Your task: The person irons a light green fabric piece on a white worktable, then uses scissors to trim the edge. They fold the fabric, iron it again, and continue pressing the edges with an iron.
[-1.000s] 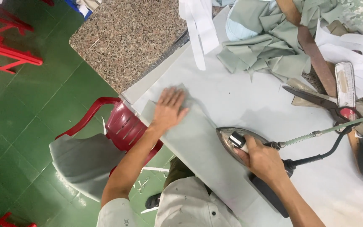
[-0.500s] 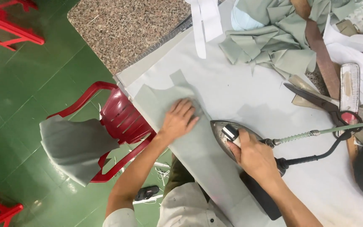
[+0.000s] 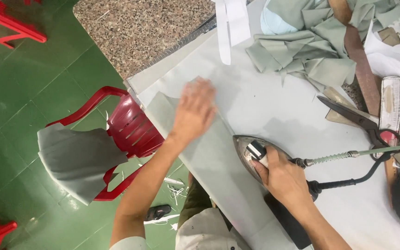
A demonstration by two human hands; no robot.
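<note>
The step in hand looks like pressing a fabric piece flat. The left hand (image 3: 194,111) lies open, fingers spread and slightly blurred, palm down on the grey-green fabric piece (image 3: 209,157) that runs along the near left edge of the padded table (image 3: 274,106). The right hand (image 3: 281,178) is closed around the handle of the iron (image 3: 255,155), which sits on the same piece, just right of the left hand. The next move likely calls for holding the cloth taut and keeping fingers away from the iron's tip. Scissors (image 3: 357,120) lie far right.
</note>
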